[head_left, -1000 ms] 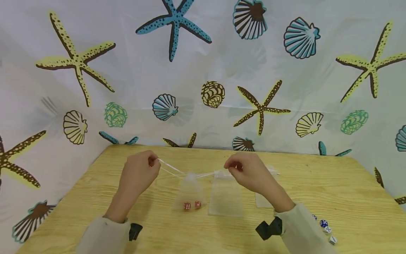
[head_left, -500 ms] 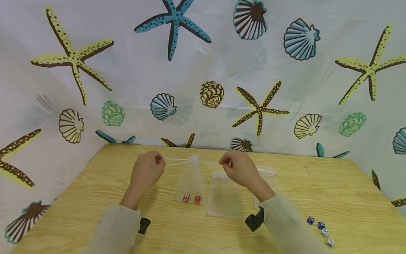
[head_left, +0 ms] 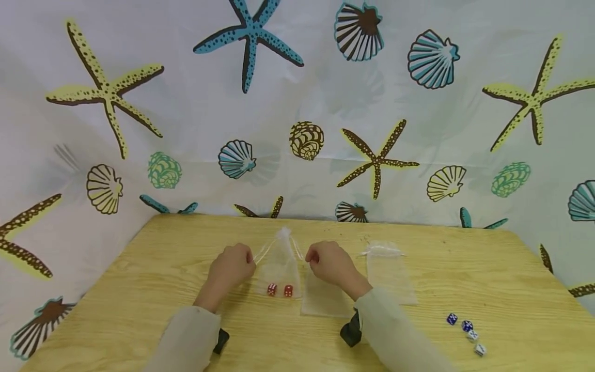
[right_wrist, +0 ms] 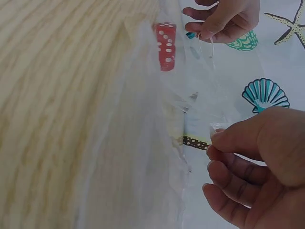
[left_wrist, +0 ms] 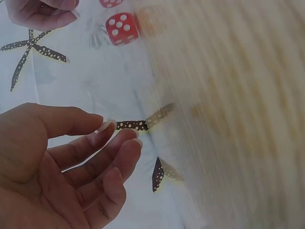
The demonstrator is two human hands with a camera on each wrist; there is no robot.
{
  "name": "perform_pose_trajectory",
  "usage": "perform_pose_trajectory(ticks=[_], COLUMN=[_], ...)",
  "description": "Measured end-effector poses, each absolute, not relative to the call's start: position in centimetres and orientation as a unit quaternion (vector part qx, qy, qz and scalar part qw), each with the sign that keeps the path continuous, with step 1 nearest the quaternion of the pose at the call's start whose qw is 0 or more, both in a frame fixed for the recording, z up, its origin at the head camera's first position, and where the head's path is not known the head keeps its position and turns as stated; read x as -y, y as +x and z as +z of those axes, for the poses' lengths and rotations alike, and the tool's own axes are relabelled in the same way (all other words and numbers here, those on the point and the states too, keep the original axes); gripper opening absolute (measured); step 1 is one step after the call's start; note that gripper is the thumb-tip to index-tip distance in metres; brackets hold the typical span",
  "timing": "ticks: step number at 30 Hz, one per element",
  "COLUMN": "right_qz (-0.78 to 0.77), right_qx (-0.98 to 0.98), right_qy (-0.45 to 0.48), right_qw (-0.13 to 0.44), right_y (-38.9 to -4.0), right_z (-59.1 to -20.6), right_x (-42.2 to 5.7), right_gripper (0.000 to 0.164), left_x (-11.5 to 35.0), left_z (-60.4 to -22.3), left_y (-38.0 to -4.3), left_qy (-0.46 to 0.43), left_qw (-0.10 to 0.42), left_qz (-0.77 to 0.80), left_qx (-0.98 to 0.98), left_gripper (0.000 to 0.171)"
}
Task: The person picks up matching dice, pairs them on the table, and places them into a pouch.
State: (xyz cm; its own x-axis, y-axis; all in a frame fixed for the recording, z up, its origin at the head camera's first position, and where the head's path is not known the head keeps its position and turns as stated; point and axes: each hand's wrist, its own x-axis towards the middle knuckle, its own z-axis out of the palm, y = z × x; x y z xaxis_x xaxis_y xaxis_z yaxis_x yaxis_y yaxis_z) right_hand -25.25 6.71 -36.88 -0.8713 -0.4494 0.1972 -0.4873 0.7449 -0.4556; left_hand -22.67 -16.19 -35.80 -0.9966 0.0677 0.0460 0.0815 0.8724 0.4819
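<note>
A sheer white drawstring pouch (head_left: pixel 279 268) stands out on the table with its neck gathered and two red dice (head_left: pixel 288 291) at its bottom. My left hand (head_left: pixel 232 266) pinches the left drawstring (head_left: pixel 264 250) between thumb and forefinger. On the other side, my right hand (head_left: pixel 331 264) pinches the right drawstring loop (head_left: pixel 297 250). Both strings hang slack from the neck. Under my right hand lies a flat second pouch (head_left: pixel 325 297), its top hidden. In the right wrist view, a thin string (right_wrist: pixel 212 47) shows at my left fingertips.
A third flat sheer pouch (head_left: pixel 388 274) lies to the right. Near the table's right front are two blue dice (head_left: pixel 452 319) and two white dice (head_left: pixel 480 350). A white cloth (head_left: pixel 297 186) printed with starfish and shells stands behind the wooden table (head_left: pixel 162 289).
Both hands pulled the strings apart, drawing the neck tight and lifting it. Since then they have come closer together and lower, and the strings have gone slack.
</note>
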Motion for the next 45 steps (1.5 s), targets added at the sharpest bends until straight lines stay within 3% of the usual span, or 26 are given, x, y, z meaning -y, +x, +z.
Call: perform_pose_trajectory(ticks=[7, 20, 31, 39, 45], right_qz=[0.241, 0.234, 0.200, 0.172, 0.167], right_qx=[0.938, 0.944, 0.955, 0.958, 0.963], right_qy=[0.249, 0.229, 0.213, 0.219, 0.202], right_qw=[0.035, 0.040, 0.057, 0.069, 0.067], right_y=[-25.4, -23.8, -21.7, -20.0, -18.6], right_z=[-37.1, -35.4, -34.3, -34.2, -34.3], right_x=[-6.9, -10.2, -14.3, -17.0, -19.0], right_gripper=[0.010, 0.010, 0.009, 0.008, 0.008], left_x=[16.1, 14.5, 11.4, 8.8, 7.3], left_z=[-36.3, -35.7, -35.5, -36.3, -37.6], left_y=[-22.5, -21.7, -21.8, -21.3, -21.2], left_qy=[-0.047, -0.085, -0.177, -0.254, -0.312], left_qw=[0.006, 0.022, 0.017, -0.057, -0.081], left_qz=[-0.253, -0.241, -0.234, -0.231, -0.149], left_qx=[0.966, 0.966, 0.956, 0.937, 0.935], left_gripper=[0.028, 0.007, 0.025, 0.042, 0.041])
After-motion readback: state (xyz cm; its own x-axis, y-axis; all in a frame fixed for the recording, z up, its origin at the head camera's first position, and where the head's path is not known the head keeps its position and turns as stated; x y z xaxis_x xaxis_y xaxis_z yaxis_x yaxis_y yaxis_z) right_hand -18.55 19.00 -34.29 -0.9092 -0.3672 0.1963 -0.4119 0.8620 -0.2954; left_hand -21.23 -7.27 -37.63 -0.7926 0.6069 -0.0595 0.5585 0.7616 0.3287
